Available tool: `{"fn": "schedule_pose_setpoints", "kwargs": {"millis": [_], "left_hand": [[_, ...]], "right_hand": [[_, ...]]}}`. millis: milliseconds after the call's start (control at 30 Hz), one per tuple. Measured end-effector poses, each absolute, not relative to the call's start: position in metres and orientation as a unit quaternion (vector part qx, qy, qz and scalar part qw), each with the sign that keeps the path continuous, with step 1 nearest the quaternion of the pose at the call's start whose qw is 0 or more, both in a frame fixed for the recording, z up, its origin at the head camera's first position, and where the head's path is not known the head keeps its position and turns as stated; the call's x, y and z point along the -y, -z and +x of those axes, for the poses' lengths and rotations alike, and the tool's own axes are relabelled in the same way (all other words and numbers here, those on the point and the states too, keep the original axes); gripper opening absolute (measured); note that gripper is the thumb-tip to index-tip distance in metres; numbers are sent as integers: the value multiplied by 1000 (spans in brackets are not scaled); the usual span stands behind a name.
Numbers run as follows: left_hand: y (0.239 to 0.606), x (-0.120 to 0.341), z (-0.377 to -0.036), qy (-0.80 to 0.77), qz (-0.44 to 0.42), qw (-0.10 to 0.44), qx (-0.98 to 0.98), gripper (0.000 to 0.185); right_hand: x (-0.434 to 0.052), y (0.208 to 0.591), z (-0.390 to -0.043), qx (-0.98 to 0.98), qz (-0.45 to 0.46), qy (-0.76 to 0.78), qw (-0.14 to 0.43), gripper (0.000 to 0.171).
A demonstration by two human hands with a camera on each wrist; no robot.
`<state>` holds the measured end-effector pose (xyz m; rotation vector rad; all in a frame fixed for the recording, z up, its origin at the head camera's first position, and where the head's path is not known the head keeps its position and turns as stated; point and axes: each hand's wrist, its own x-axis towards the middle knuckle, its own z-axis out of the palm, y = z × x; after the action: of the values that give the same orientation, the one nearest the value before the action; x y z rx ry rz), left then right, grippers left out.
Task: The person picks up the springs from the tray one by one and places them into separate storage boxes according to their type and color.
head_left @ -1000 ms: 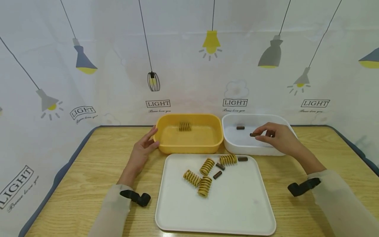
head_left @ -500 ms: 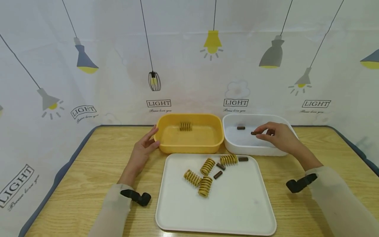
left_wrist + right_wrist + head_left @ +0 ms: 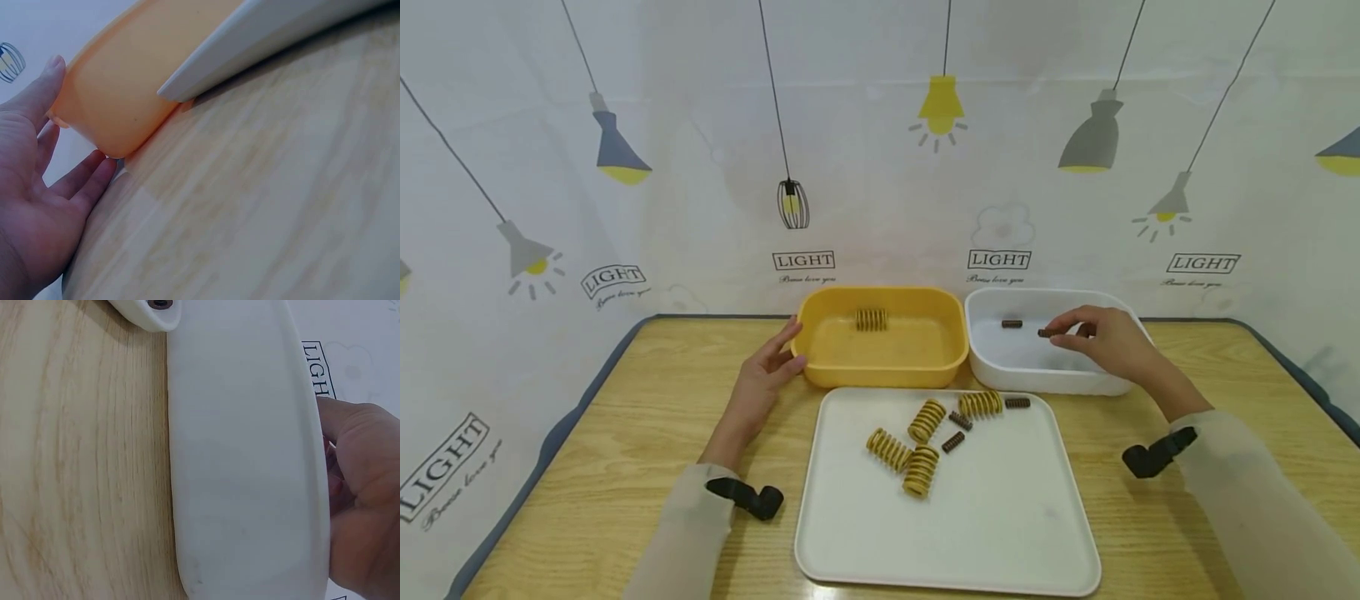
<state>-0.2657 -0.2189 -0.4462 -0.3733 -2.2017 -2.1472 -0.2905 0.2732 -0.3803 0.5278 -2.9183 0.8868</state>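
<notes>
Wooden table (image 3: pixel 625 433): right hand (image 3: pixel 1108 340) pinches small dark spring (image 3: pixel 1045 333) over white bin (image 3: pixel 992 362), best released low beside the other one; left hand (image 3: pixel 760 387), fingers straight, steadies yellow bin (image 3: pixel 880 371).

The backdrop curtain (image 3: pixel 880 167) reads "LIGHT" in several boxed labels, script beneath illegible.
</notes>
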Motion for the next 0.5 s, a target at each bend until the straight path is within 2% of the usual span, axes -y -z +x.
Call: {"fn": "schedule_pose_setpoints", "kwargs": {"millis": [500], "left_hand": [[445,219,-266,687,-118,20,717,55]], "right_hand": [[-276,380,-301,948,160,-274,3,27]]}}
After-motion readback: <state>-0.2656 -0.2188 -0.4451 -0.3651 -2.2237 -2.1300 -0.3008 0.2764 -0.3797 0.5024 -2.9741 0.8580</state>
